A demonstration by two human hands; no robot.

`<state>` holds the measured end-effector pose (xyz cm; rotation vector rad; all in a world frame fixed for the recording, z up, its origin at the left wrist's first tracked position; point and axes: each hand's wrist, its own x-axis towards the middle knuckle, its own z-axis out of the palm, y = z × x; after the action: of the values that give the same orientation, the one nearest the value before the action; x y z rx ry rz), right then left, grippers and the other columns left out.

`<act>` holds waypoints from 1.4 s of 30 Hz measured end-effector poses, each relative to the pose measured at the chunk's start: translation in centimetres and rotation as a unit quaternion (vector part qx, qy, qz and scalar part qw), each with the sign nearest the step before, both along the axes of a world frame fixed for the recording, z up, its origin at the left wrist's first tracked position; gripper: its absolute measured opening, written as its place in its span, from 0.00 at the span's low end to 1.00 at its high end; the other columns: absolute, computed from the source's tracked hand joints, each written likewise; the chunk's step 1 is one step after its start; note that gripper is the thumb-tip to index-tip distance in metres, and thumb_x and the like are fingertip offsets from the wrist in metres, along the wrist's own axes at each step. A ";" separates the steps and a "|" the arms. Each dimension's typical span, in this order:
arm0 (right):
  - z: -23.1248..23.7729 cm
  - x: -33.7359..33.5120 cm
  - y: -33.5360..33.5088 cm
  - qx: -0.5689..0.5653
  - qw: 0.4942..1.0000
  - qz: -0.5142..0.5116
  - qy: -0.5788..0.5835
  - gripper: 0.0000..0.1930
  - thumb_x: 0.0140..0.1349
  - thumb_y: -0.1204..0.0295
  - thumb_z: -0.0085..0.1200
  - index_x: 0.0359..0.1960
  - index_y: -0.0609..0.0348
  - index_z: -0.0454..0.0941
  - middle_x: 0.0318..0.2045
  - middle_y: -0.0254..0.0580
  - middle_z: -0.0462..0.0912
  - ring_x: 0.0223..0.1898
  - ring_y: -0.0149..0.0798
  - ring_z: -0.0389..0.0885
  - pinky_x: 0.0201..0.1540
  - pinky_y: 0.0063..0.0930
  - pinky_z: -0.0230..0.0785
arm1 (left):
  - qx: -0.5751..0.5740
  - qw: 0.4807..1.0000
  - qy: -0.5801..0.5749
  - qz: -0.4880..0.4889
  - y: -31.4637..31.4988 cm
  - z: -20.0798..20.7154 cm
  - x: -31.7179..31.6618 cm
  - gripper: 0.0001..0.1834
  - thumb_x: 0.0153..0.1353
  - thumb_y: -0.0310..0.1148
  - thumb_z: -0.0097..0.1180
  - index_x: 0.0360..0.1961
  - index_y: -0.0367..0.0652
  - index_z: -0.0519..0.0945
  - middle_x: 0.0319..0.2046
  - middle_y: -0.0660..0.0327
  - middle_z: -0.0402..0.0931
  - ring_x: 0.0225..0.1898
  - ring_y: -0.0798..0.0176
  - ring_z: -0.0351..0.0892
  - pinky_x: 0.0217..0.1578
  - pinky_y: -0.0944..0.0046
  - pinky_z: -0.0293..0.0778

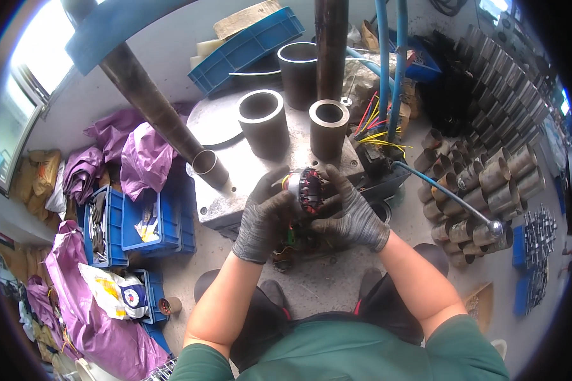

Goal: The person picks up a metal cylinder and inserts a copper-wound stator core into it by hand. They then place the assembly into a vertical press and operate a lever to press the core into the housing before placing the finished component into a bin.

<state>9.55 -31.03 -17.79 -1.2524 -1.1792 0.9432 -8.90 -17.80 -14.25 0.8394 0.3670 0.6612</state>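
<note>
A motor stator [310,192] with a silvery ring-shaped core and dark, red-laced windings is held up between my two gloved hands. Yellow and red wires stick out at its left side. My left hand [264,217] is closed on the silvery side, its fingers partly hidden behind the part. From the other side, my right hand [354,214] curls its fingers and thumb about the wound end. Both gloves are dark grey and stained. Just beyond stands a metal press table [219,202] bearing a short dark tube [328,143] and a wider steel cylinder [264,130].
A steel column [152,105] slants down at the left, and a ball-ended lever [451,198] reaches out at the right. Blue crates [149,222] and purple sacks [95,305] lie on the left. Metal sleeves [499,174] are stacked on the right, near loose coloured wires [384,141].
</note>
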 end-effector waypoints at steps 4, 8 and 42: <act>-1.5 -0.5 0.1 0.061 0.982 0.001 0.179 0.59 0.58 0.62 0.80 0.85 0.45 0.47 0.66 0.46 0.75 0.64 0.40 0.78 0.69 0.40 0.72 | -0.058 0.990 0.016 -0.129 -0.1 -0.7 -0.6 0.37 0.66 0.29 0.65 0.76 0.40 0.67 0.55 0.50 0.81 0.46 0.62 0.84 0.47 0.62 0.84; -0.4 0.1 -0.2 0.006 0.947 -0.021 0.320 0.44 0.61 0.52 0.74 0.75 0.53 0.67 0.59 0.41 0.80 0.58 0.37 0.82 0.61 0.34 0.79 | 0.189 0.963 0.163 0.105 0.2 0.0 -0.6 0.21 0.72 0.28 0.60 0.65 0.37 0.79 0.41 0.58 0.86 0.32 0.72 0.82 0.34 0.71 0.78; 1.1 -0.7 -0.7 -0.086 0.930 0.093 0.344 0.44 0.67 0.31 0.57 0.72 0.53 0.70 0.62 0.40 0.79 0.59 0.34 0.80 0.65 0.40 0.78 | 0.516 0.821 0.236 0.064 -0.9 -3.0 1.5 0.18 0.63 0.20 0.66 0.54 0.38 0.81 0.46 0.54 0.83 0.47 0.62 0.84 0.52 0.60 0.82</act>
<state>8.82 -31.73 -16.65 -0.8273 -0.6672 1.5010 -7.39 -18.71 -17.23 2.0613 0.5154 0.7666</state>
